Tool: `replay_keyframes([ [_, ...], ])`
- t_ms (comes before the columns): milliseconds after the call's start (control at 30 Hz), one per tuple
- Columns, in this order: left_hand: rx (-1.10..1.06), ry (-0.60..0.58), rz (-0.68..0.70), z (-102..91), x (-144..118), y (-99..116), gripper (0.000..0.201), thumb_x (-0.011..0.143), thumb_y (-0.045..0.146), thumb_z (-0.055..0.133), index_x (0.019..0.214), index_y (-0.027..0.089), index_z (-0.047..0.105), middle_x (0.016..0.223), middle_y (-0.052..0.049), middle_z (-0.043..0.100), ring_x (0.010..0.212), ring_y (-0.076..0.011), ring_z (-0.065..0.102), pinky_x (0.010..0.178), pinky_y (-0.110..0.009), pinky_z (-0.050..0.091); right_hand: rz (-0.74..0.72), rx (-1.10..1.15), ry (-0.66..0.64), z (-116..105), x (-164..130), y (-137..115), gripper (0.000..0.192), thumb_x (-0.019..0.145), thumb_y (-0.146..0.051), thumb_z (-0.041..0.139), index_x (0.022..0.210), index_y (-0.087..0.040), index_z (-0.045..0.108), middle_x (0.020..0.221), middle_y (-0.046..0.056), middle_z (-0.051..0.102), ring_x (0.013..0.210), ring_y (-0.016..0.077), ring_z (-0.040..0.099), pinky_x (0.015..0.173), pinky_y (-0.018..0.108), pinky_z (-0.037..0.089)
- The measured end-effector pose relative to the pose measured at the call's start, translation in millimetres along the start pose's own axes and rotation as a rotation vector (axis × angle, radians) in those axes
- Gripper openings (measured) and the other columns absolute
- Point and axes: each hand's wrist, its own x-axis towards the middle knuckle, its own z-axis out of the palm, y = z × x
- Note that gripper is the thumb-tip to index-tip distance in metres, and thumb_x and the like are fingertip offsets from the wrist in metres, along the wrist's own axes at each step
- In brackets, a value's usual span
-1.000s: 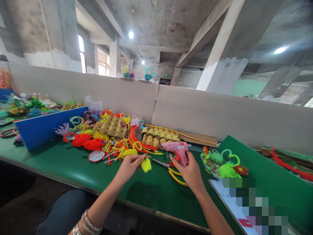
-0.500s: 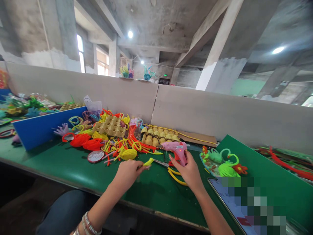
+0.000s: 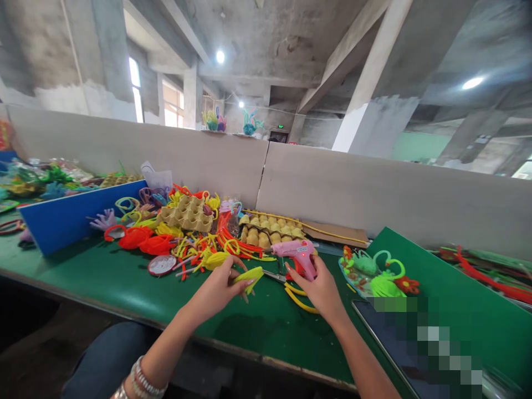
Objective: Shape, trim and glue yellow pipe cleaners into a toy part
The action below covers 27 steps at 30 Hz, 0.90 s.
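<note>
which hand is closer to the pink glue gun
Right. The right hand touches the pink glue gun at its handle. The left hand is off to the gun's left, apart from it, pinching a yellow piece.

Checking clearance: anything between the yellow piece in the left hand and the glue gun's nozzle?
Nothing visible blocks it. The left hand holds the yellow piece just left of the pink glue gun, which the right hand grips; scissors lie below that gap.
</note>
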Motion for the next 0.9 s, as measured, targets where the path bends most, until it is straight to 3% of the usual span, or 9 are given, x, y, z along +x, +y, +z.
replay_keyframes([
  [133, 0.149, 0.011, 0.050, -3.1, 1, -2, 0.023, 0.084, 0.041, 0.050, 0.082, 0.018, 0.053, 0.064, 0.001, 0.064, 0.059, -0.0150, 0.061, 0.052, -0.023, 0.042, -0.050, -0.064, 0.003, -4, 2, 3, 0.045, 0.065, -0.056, 0.061, 0.088, -0.017, 0.055, 0.070, 0.002, 0.062, 0.055, 0.0151, 0.053, 0.050, 0.024, 0.042],
  [233, 0.379, 0.075, 0.189, -5.4, 2, -5, 0.019, 0.086, 0.034, 0.051, 0.082, 0.018, 0.061, 0.072, -0.001, 0.069, 0.065, -0.0153, 0.063, 0.057, -0.024, 0.045, -0.116, -0.124, 0.020, -7, 3, 6, 0.051, 0.065, -0.057, 0.060, 0.093, -0.015, 0.058, 0.072, 0.004, 0.064, 0.056, 0.0166, 0.055, 0.050, 0.026, 0.043],
  [367, 0.777, 0.229, 0.558, -7.7, 3, -10, 0.016, 0.087, 0.026, 0.051, 0.085, 0.018, 0.065, 0.077, -0.003, 0.072, 0.070, -0.0159, 0.066, 0.064, -0.027, 0.049, -0.171, -0.224, 0.067, -11, 3, 7, 0.054, 0.067, -0.057, 0.058, 0.101, -0.014, 0.059, 0.073, 0.007, 0.066, 0.056, 0.0187, 0.058, 0.052, 0.028, 0.045],
  [467, 0.929, 0.268, 0.847, -9.5, 2, -9, 0.017, 0.090, 0.019, 0.047, 0.092, 0.017, 0.063, 0.089, -0.005, 0.072, 0.082, -0.0161, 0.066, 0.073, -0.029, 0.051, -0.220, -0.257, 0.080, -13, 3, 9, 0.051, 0.070, -0.055, 0.056, 0.101, -0.016, 0.059, 0.080, 0.009, 0.067, 0.061, 0.0201, 0.061, 0.054, 0.028, 0.046],
  [567, 1.037, 0.333, 1.019, -11.1, -1, -5, 0.022, 0.091, 0.014, 0.041, 0.098, 0.015, 0.062, 0.093, -0.006, 0.072, 0.089, -0.0161, 0.065, 0.078, -0.030, 0.052, -0.265, -0.259, 0.107, -15, 4, 13, 0.048, 0.072, -0.052, 0.056, 0.102, -0.015, 0.059, 0.082, 0.010, 0.067, 0.061, 0.0199, 0.061, 0.052, 0.028, 0.045],
  [667, 1.096, 0.389, 1.087, -11.8, -5, -1, 0.023, 0.091, 0.011, 0.040, 0.097, 0.013, 0.062, 0.092, -0.006, 0.073, 0.087, -0.0156, 0.066, 0.077, -0.030, 0.053, -0.300, -0.246, 0.119, -19, 6, 17, 0.045, 0.073, -0.050, 0.056, 0.100, -0.014, 0.058, 0.077, 0.008, 0.066, 0.056, 0.0176, 0.058, 0.048, 0.026, 0.044],
  [900, 1.104, 0.384, 1.148, -10.2, -8, 3, 0.020, 0.090, 0.009, 0.044, 0.099, 0.011, 0.062, 0.094, -0.005, 0.073, 0.087, -0.0153, 0.067, 0.077, -0.029, 0.055, -0.377, -0.213, 0.151, -25, 6, 18, 0.036, 0.073, -0.044, 0.057, 0.096, -0.016, 0.058, 0.072, 0.005, 0.064, 0.050, 0.0143, 0.054, 0.047, 0.025, 0.045],
])
